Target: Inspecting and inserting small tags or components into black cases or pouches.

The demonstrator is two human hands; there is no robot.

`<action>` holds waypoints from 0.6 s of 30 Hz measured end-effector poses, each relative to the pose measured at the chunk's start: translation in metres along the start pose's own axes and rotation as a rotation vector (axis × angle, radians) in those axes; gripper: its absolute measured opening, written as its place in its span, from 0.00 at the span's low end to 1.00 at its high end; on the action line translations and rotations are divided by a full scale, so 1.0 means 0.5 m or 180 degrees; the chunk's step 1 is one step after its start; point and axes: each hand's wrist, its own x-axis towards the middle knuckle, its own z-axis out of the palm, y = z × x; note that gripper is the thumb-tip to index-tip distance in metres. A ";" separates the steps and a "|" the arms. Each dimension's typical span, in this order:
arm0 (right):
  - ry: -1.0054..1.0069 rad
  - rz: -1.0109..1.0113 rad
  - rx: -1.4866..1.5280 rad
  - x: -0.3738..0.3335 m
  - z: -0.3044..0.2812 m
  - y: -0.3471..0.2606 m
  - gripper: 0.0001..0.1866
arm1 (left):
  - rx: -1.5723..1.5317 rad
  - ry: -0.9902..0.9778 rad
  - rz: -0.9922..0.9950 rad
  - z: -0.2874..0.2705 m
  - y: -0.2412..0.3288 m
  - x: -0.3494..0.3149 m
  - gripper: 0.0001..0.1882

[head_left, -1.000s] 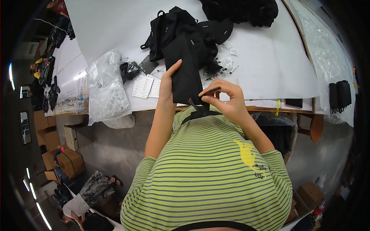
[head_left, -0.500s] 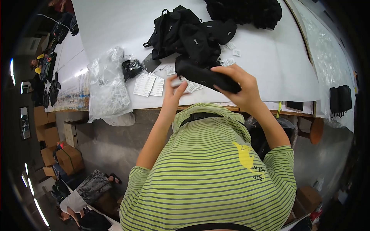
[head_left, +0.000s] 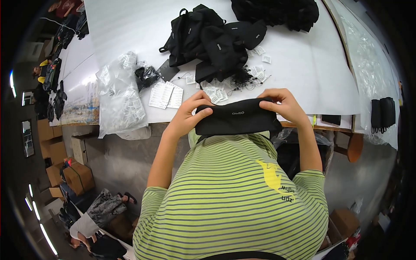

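Note:
Stretched between my two hands is a black fabric pouch [head_left: 236, 120], held at the table's near edge in front of my shirt. My left hand [head_left: 190, 112] pinches its upper left corner, thumb on the near face. At the upper right corner my right hand [head_left: 284, 104] grips it the same way. Just beyond lie small white tags [head_left: 216, 93] and a tangle of black tag strings [head_left: 246, 79]. Farther off is a heap of black fabric bags [head_left: 208, 41]. Whatever is inside the pouch is hidden.
Left on the table [head_left: 312, 78] are a clear plastic bag of white labels [head_left: 123, 93], printed white sheets [head_left: 166, 94] and a crumpled black plastic bag [head_left: 146, 76]. More black bags [head_left: 277, 13] are piled at the back. Cardboard boxes [head_left: 78, 178] and another person [head_left: 93, 219] appear at lower left.
The pouch has turned level and come closer to me, spread flat. My left hand, apart from it before, now grips its left corner. My right hand has shifted to its right corner.

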 end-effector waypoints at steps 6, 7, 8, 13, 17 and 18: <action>0.1757 0.0148 -0.0699 -0.021 -0.096 0.080 0.11 | 0.0054 0.0826 -0.0999 -0.019 -0.177 -0.022 0.14; 0.2187 -0.0324 -0.1319 -0.025 -0.112 0.083 0.11 | 0.0350 0.1171 -0.1216 -0.044 -0.230 -0.052 0.13; 0.2611 -0.0785 -0.1961 -0.032 -0.122 0.082 0.11 | 0.0635 0.1498 -0.1422 -0.068 -0.265 -0.074 0.12; 0.3094 -0.1827 -0.3014 -0.029 -0.097 0.059 0.19 | 0.0751 0.1903 -0.1034 -0.080 -0.189 -0.048 0.10; 0.2866 -0.2363 -0.3021 -0.016 -0.036 0.005 0.21 | 0.1546 0.1490 0.0507 0.017 0.024 0.068 0.18; 0.2785 -0.2450 -0.3064 -0.012 -0.022 -0.008 0.22 | 0.1416 0.1308 0.0872 0.041 0.061 0.085 0.24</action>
